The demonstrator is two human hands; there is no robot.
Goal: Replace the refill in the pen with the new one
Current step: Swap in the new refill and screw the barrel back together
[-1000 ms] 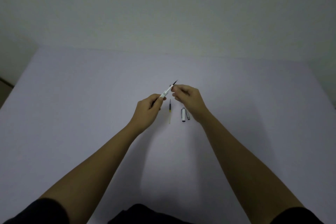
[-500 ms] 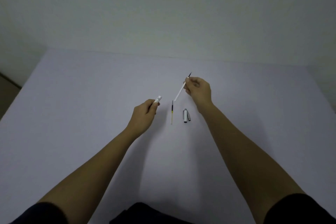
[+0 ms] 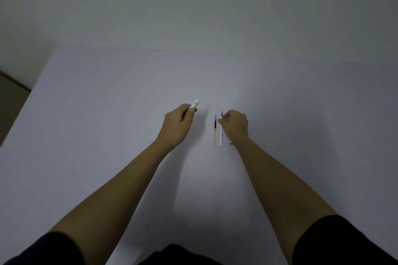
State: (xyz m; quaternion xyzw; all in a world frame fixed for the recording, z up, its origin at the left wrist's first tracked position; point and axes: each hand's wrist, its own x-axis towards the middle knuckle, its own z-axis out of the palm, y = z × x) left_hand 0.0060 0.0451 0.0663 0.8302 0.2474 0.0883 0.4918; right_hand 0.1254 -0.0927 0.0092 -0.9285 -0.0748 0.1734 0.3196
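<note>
At the right hand (image 3: 235, 125), fingertips pinch a thin, light white refill (image 3: 221, 133) lying on the surface (image 3: 107, 114) beside the yellow-banded one (image 3: 214, 131) (slippery, best gripped mid-shaft), while the left hand (image 3: 178, 122) clasps the barrel (image 3: 193, 105).

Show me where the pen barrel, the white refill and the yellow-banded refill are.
pen barrel (image 3: 195, 104), head view, on its open end.
white refill (image 3: 221, 135), head view, on its white tube.
yellow-banded refill (image 3: 214, 129), head view, on its yellow band.
</note>
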